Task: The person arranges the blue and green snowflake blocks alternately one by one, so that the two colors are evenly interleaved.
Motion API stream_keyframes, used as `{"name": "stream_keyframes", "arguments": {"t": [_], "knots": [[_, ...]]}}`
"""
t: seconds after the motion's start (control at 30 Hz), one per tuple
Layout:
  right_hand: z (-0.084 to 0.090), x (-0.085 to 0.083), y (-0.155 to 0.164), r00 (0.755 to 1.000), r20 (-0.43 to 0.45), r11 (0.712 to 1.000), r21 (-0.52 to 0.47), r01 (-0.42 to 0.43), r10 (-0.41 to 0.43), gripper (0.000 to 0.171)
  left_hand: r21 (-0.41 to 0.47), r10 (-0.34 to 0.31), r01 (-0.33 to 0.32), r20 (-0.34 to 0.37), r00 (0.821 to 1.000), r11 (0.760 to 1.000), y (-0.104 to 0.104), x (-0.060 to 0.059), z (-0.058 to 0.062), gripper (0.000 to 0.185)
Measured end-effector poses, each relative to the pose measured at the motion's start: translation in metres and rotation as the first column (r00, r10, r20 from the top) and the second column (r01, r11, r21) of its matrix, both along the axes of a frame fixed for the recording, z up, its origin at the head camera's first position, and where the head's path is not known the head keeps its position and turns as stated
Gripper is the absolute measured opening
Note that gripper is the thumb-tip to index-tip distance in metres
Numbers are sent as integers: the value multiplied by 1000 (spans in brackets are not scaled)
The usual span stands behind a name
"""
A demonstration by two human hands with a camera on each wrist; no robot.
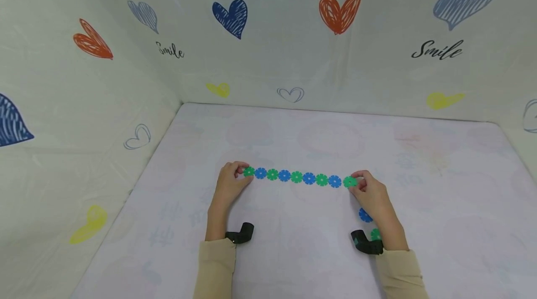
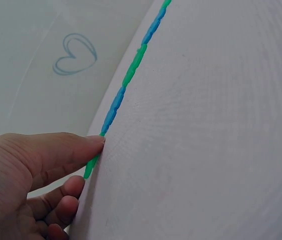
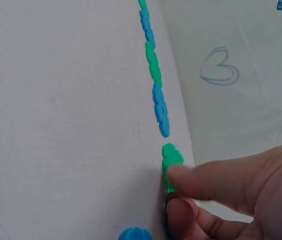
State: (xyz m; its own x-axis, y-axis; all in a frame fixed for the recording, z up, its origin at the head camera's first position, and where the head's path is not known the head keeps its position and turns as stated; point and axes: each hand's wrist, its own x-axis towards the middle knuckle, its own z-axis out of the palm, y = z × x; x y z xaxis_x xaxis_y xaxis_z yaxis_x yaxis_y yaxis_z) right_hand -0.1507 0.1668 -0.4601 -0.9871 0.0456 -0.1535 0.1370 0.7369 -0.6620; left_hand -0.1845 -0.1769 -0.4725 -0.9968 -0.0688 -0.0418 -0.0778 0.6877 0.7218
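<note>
A straight row of flower-shaped plastic discs (image 1: 296, 177), alternating green and blue, lies across the white table. At its left end my left hand (image 1: 230, 181) pinches the end green disc (image 2: 91, 165) between thumb and fingers. That disc touches the blue disc (image 2: 113, 111) beside it. My right hand (image 1: 373, 196) pinches another green disc (image 3: 170, 154) at the right end. A small gap separates this disc from the last blue disc (image 3: 160, 111) of the row.
A loose blue disc (image 1: 365, 215) and a loose green disc (image 1: 375, 233) lie under and beside my right wrist, partly hidden. Black wrist cameras (image 1: 242, 233) sit on both wrists. Pale walls with printed hearts (image 1: 230, 17) stand behind and at the left of the table (image 1: 302, 252).
</note>
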Motion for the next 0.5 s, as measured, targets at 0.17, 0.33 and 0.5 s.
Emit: {"name": "stream_keyframes", "arguments": {"t": [0.17,0.33,0.5], "knots": [[0,0,-1,1000,15,1000,19,8,-8,26,1,-3,3,-1,1000,1000,1,0,0,33],[-1,-1,-1,1000,28,1000,22,11,-11,29,1,-2,2,8,1000,1000,0,0,0,33],[0,0,0,999,33,1000,16,-2,2,33,-3,0,0,17,1000,1000,0,0,0,32]]}}
